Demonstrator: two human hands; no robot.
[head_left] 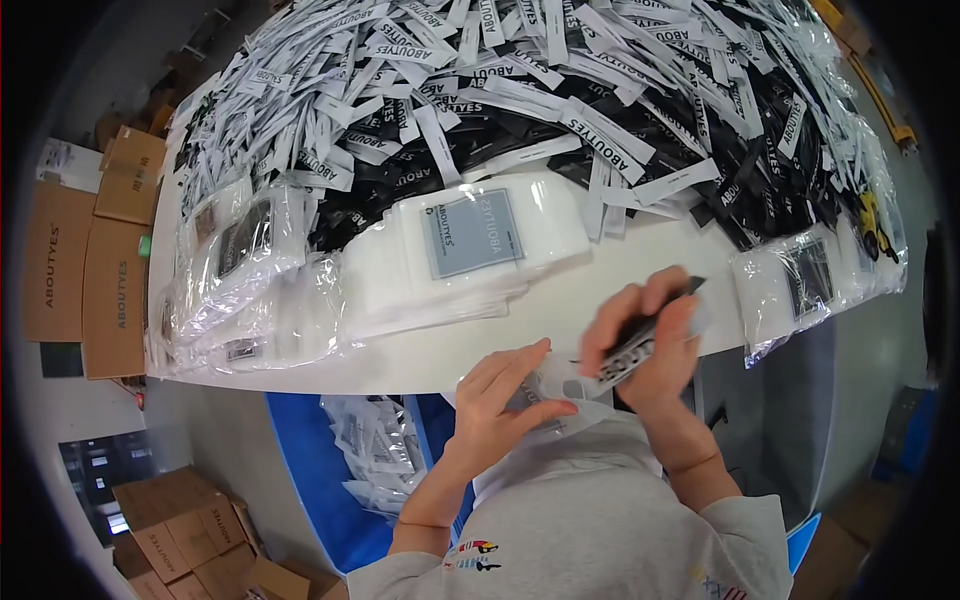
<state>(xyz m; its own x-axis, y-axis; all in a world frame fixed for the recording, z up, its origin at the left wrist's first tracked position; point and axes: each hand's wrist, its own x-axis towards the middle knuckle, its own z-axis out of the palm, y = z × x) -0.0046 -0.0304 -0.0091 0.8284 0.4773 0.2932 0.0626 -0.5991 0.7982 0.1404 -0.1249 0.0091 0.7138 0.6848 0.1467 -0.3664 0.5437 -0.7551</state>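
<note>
My left hand (492, 398) is closed on a clear plastic bag (568, 408) in front of my body, at the table's near edge. Just to the right, my right hand (662, 345) grips a narrow black packet (628, 358) with white lettering, tilted over the bag. Motion smears this hand a little, and its fingers cover part of the packet. On the table ahead lies a stack of flat frosted plastic bags (555, 235) with a grey printed panel on top.
A large heap of white and black narrow packets (440, 140) covers the table's far side. Wrapped bag bundles (250, 250) sit left, another bundle (790, 285) right, near yellow-handled scissors (876, 225). A blue bin (305, 450) below holds filled bags (375, 450). Cardboard boxes (120, 290) stand left.
</note>
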